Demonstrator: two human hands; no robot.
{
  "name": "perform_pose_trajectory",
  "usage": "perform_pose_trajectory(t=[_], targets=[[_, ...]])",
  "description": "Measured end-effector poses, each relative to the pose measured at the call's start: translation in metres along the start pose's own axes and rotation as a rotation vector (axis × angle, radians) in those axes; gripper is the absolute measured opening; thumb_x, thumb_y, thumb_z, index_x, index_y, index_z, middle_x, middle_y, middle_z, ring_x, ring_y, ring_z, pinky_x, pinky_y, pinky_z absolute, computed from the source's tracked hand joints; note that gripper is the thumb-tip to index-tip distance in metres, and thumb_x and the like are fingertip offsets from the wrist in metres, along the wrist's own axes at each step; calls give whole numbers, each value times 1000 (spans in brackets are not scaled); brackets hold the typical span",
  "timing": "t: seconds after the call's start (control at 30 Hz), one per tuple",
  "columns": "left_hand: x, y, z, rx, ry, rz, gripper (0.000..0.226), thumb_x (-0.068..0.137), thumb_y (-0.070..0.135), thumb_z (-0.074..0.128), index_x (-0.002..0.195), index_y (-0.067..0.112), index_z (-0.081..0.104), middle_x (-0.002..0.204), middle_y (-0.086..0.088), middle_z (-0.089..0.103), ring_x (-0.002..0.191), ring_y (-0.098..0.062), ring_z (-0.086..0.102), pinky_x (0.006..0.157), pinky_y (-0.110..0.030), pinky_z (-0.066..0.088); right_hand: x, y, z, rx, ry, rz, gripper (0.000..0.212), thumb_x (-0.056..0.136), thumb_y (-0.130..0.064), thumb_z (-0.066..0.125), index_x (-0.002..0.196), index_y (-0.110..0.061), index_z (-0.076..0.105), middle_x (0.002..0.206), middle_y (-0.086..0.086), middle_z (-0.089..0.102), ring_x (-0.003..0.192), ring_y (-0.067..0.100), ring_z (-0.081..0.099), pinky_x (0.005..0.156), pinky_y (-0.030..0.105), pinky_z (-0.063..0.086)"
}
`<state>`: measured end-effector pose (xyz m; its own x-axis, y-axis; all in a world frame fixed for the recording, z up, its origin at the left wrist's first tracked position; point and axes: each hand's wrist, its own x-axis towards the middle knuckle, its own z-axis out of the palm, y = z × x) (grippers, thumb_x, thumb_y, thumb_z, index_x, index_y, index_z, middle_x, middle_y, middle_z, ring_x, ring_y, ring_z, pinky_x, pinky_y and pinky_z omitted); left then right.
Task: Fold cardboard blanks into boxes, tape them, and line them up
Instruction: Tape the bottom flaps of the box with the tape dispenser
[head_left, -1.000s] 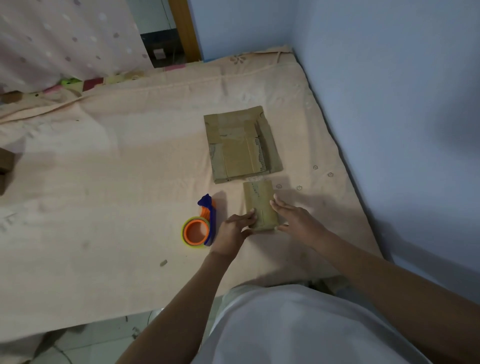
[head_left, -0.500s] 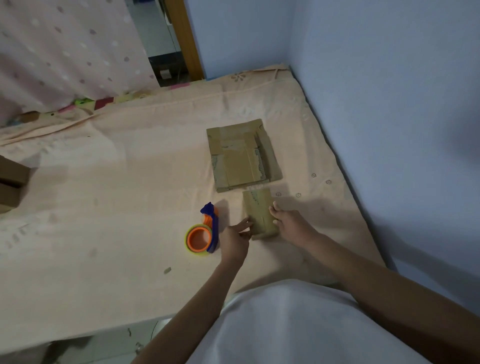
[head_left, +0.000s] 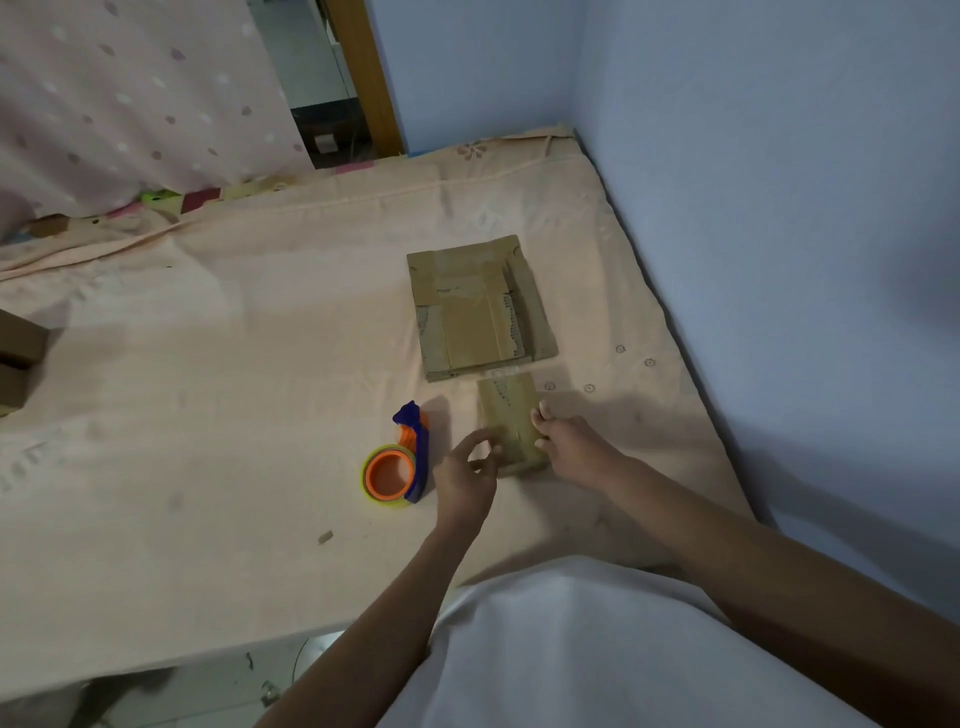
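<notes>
A small cardboard box (head_left: 509, 423) lies on the bed (head_left: 208, 415), near the front edge and toward the wall side. The right hand (head_left: 569, 447) is at its right side; the fingers (head_left: 540, 415) curl against the box edge and seem to hold it, though the palm side is hidden. The left hand (head_left: 465, 475) is at the lower left corner of the box. Its thumb and first finger are bent toward each other at that corner, but it is hard to see if they pinch the cardboard or only touch it. Just behind the box lies a stack of flat cardboard blanks (head_left: 480, 306), with pale tape on the top sheet; a strip of clear tape seems to cross the narrow gap between stack and box, but it is too faint to be sure. Just left of the left hand lies a tape dispenser (head_left: 400, 460), blue with an orange core. At the far left edge of the view some brown boxes (head_left: 15, 358) are cut off. A tiny scrap (head_left: 325, 537) lies on the sheet.
</notes>
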<state>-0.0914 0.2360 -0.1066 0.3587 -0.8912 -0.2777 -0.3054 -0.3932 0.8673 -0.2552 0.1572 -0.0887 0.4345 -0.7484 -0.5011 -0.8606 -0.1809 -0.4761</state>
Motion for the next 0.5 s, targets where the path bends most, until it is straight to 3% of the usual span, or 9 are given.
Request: perform_pose_trajectory(t=[0.1, 0.2, 0.27, 0.37, 0.43, 0.5], targets=[[10, -5, -1, 142, -86, 70, 43, 87, 20, 76, 128, 13, 66, 126, 5, 65, 84, -4, 68, 74, -8, 51, 2, -2, -5, -47, -28, 7, 69, 102, -33, 55, 157, -5, 24, 167, 10, 11, 147, 35, 29, 120, 38, 26], [13, -1, 2, 177, -81, 44, 44, 83, 10, 78, 126, 11, 68, 120, 0, 70, 82, -8, 70, 77, -17, 56, 5, -3, -5, -58, -24, 14, 75, 99, -37, 60, 157, -6, 25, 167, 10, 12, 147, 33, 30, 119, 38, 27], [11, -1, 6, 44, 23, -43, 32, 83, 3, 75, 114, 10, 73, 108, 0, 73, 77, -9, 71, 71, -17, 56, 5, -3, -5, -60, -13, 16, 67, 102, -32, 56, 156, -5, 26, 167, 11, 13, 145, 34, 32, 119, 39, 28], [7, -10, 8, -270, 164, -296, 28, 81, 1, 73, 105, 17, 73, 117, -1, 68, 93, -20, 71, 82, -32, 60, 3, -2, -4, -21, -8, 26, 54, 105, -13, 46, 155, -4, 30, 165, 15, 16, 144, 33, 36, 118, 37, 31], [4, -14, 7, -381, 127, -351, 36, 81, -8, 70, 110, 13, 70, 113, 1, 66, 93, -17, 72, 80, -29, 60, 3, 0, -4, -9, 0, 17, 56, 101, 2, 40, 155, -5, 29, 165, 16, 17, 145, 29, 37, 118, 35, 32], [2, -15, 2, -271, 47, -259, 38, 83, -10, 67, 114, 12, 68, 108, 3, 68, 88, -8, 71, 74, -19, 57, 4, 2, -4, -14, 1, 5, 63, 96, 7, 37, 157, -7, 25, 166, 13, 14, 147, 31, 30, 119, 38, 30]])
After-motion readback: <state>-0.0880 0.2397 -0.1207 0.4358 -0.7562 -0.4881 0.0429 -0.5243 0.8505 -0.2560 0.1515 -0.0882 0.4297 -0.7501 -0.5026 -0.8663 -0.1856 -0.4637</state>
